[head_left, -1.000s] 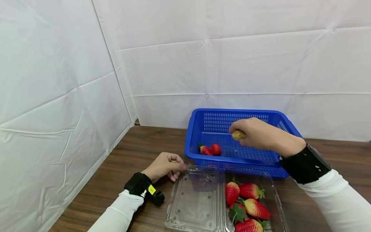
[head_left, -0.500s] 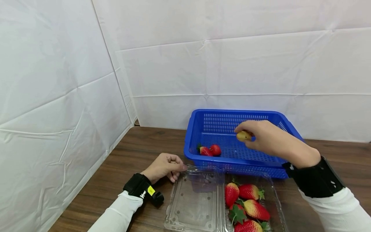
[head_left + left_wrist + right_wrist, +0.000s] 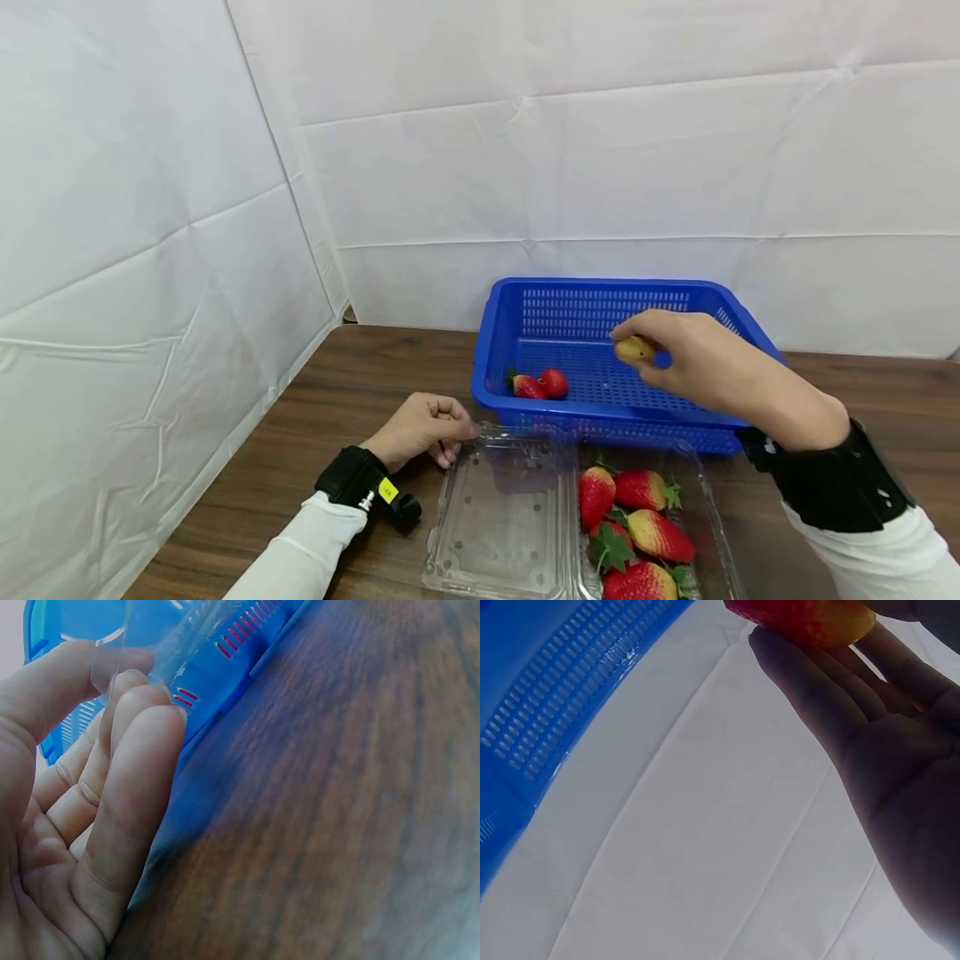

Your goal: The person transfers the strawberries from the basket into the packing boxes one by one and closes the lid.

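My right hand (image 3: 693,362) holds a strawberry (image 3: 633,350) above the blue basket, its yellow end facing the head camera. In the right wrist view the same strawberry (image 3: 806,619) shows red and yellow between thumb and fingers. With thumb and fingertips, my left hand (image 3: 423,429) pinches the far left corner of the opened lid (image 3: 502,517) of a clear plastic clamshell box. Several strawberries (image 3: 660,536) lie in the box's other half, on the right. Two more strawberries (image 3: 528,387) sit in the basket's near left corner.
The blue slotted basket (image 3: 611,412) stands directly behind the clamshell, its near wall close to the lid. White sheeting (image 3: 525,167) hangs behind and to the left of the brown wooden table (image 3: 300,467).
My right hand has shifted a little to the right over the basket, with the strawberry in its fingers. The left hand has kept its hold on the lid.
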The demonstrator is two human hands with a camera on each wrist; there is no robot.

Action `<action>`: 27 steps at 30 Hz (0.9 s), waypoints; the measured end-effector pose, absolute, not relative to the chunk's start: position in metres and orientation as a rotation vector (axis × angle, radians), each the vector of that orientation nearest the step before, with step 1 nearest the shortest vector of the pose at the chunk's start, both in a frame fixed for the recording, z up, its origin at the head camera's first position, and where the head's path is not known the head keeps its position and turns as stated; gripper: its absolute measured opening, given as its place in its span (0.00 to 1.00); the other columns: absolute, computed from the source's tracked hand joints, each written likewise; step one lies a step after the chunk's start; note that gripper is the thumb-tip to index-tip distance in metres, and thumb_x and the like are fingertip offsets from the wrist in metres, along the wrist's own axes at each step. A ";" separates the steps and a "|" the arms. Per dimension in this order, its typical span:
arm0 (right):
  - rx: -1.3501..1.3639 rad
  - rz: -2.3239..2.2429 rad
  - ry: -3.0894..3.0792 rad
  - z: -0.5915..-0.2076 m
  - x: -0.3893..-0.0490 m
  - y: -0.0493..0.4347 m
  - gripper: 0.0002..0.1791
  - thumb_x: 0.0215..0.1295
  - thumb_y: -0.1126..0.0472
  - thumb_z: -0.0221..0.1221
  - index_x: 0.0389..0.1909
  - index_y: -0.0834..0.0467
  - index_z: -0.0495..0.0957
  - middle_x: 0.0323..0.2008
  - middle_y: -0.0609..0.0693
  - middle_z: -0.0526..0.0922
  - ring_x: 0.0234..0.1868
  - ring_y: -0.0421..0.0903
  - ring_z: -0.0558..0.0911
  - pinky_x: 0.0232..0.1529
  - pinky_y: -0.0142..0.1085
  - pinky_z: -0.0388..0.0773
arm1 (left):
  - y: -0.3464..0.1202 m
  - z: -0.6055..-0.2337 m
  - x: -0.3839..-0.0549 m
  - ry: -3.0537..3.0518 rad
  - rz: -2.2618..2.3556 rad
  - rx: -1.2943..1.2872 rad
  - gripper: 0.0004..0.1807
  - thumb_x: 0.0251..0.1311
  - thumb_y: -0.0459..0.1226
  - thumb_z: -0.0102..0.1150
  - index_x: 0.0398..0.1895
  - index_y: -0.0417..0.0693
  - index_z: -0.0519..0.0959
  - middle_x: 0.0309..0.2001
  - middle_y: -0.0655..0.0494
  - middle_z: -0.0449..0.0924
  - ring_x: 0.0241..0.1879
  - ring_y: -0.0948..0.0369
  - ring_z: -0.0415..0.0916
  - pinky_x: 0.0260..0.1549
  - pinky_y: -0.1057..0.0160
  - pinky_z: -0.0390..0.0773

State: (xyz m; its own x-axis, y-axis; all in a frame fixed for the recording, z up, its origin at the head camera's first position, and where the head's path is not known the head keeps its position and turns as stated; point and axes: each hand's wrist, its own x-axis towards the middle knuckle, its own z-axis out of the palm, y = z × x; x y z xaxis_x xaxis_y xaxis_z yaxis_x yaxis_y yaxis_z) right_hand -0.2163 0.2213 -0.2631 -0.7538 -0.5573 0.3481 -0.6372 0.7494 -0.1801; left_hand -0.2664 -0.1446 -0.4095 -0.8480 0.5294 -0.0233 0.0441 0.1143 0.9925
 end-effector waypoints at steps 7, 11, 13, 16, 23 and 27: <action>0.956 0.403 -2.642 -0.265 -0.213 0.227 0.23 0.59 0.73 0.75 0.55 0.64 0.84 0.49 0.57 0.87 0.45 0.53 0.85 0.45 0.52 0.87 | -0.145 -0.409 -0.266 2.024 1.771 0.569 0.05 0.65 0.30 0.69 0.33 0.38 0.83 0.23 0.52 0.81 0.20 0.64 0.78 0.19 0.68 0.84; 0.960 0.392 -2.631 -0.264 -0.210 0.227 0.23 0.59 0.74 0.74 0.56 0.62 0.84 0.50 0.56 0.87 0.47 0.53 0.86 0.45 0.52 0.87 | -0.146 -0.409 -0.266 2.021 1.773 0.573 0.05 0.66 0.31 0.69 0.33 0.38 0.83 0.23 0.52 0.82 0.20 0.64 0.78 0.20 0.67 0.84; 0.964 0.390 -2.630 -0.263 -0.209 0.227 0.24 0.59 0.74 0.74 0.56 0.61 0.84 0.51 0.56 0.87 0.48 0.54 0.86 0.45 0.52 0.87 | -0.146 -0.408 -0.266 2.021 1.775 0.572 0.05 0.66 0.31 0.69 0.33 0.39 0.83 0.23 0.52 0.82 0.20 0.64 0.78 0.20 0.67 0.84; 0.962 0.387 -2.634 -0.261 -0.207 0.226 0.24 0.58 0.74 0.75 0.57 0.61 0.84 0.51 0.56 0.87 0.47 0.53 0.85 0.45 0.51 0.87 | -0.145 -0.407 -0.266 2.023 1.772 0.573 0.05 0.66 0.31 0.69 0.34 0.39 0.83 0.23 0.52 0.81 0.20 0.64 0.78 0.20 0.67 0.84; 0.982 0.391 -2.646 -0.258 -0.200 0.222 0.25 0.57 0.74 0.76 0.56 0.61 0.84 0.51 0.55 0.87 0.47 0.53 0.85 0.46 0.51 0.88 | -0.147 -0.408 -0.266 2.020 1.782 0.569 0.05 0.66 0.30 0.69 0.33 0.38 0.83 0.23 0.52 0.81 0.20 0.64 0.78 0.19 0.68 0.84; 0.999 0.383 -2.637 -0.259 -0.197 0.222 0.26 0.56 0.74 0.76 0.56 0.61 0.84 0.50 0.55 0.86 0.46 0.52 0.85 0.46 0.50 0.88 | -0.147 -0.409 -0.266 2.010 1.786 0.579 0.05 0.66 0.30 0.68 0.32 0.39 0.82 0.23 0.52 0.81 0.20 0.64 0.78 0.19 0.68 0.84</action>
State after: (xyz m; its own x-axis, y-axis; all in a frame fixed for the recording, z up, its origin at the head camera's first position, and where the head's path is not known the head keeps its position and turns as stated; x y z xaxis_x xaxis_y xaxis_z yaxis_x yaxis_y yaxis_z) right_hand -0.1970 0.2218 -0.2593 -0.7153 -0.5975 0.3623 -0.6759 0.7232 -0.1418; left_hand -0.2660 -0.1467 -0.4087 -0.8394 0.5432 -0.0156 0.0485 0.1034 0.9935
